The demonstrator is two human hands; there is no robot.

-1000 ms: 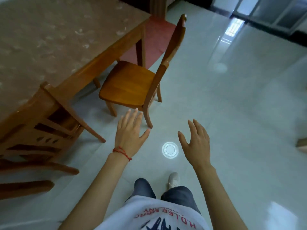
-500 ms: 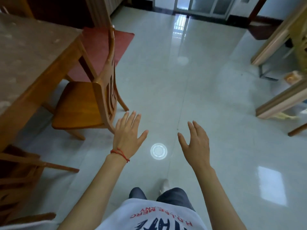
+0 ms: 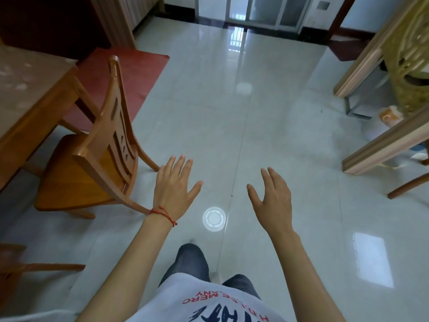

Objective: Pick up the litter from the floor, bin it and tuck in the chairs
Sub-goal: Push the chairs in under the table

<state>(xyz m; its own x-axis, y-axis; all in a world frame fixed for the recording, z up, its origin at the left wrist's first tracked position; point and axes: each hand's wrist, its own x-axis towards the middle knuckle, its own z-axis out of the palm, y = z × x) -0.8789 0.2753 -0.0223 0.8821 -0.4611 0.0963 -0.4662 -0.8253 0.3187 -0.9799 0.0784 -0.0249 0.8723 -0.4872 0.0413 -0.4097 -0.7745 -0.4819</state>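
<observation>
A wooden chair (image 3: 97, 163) stands pulled out from the wooden table (image 3: 34, 98) at the left, its back turned toward me. My left hand (image 3: 175, 185) hovers open just right of the chair's back, fingers spread, holding nothing. My right hand (image 3: 272, 198) is open too, over bare floor. An orange-and-white crumpled piece of litter (image 3: 390, 115) lies on the floor at the right, under a light wooden frame (image 3: 380, 145). Another pale scrap (image 3: 420, 156) lies beside it, partly hidden.
Part of a second wooden chair (image 3: 27, 268) shows at the lower left. A red mat (image 3: 125, 73) lies beyond the table. A carved golden piece of furniture (image 3: 411, 66) stands at the right. A round light reflection (image 3: 214, 217) shines on the glossy tiled floor.
My view has swung to the right: table and chair slid to the left edge, and the right-hand furniture and litter came into sight. Both hands stay open in front of me.
</observation>
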